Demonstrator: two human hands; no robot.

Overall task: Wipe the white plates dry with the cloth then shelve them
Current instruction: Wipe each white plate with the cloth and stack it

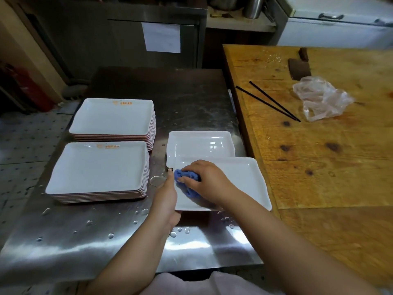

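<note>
A white rectangular plate (240, 182) is held just above the wet steel table (119, 241). My left hand (167, 199) grips its left edge, thumb lying along the rim. My right hand (204, 179) grips a bunched blue cloth (187, 182) and presses it onto the plate's left part. Behind it another white plate (201, 144) lies flat on the table, partly covered by the held one. Two stacks of white plates with orange print stand to the left, the near stack (97, 169) and the far stack (112, 117).
A wooden worktop (329, 158) adjoins the table on the right, bearing two black chopsticks (268, 101), a crumpled clear plastic bag (321, 99) and a cleaver (299, 68). Water drops dot the table's front. A steel cabinet (148, 33) stands behind.
</note>
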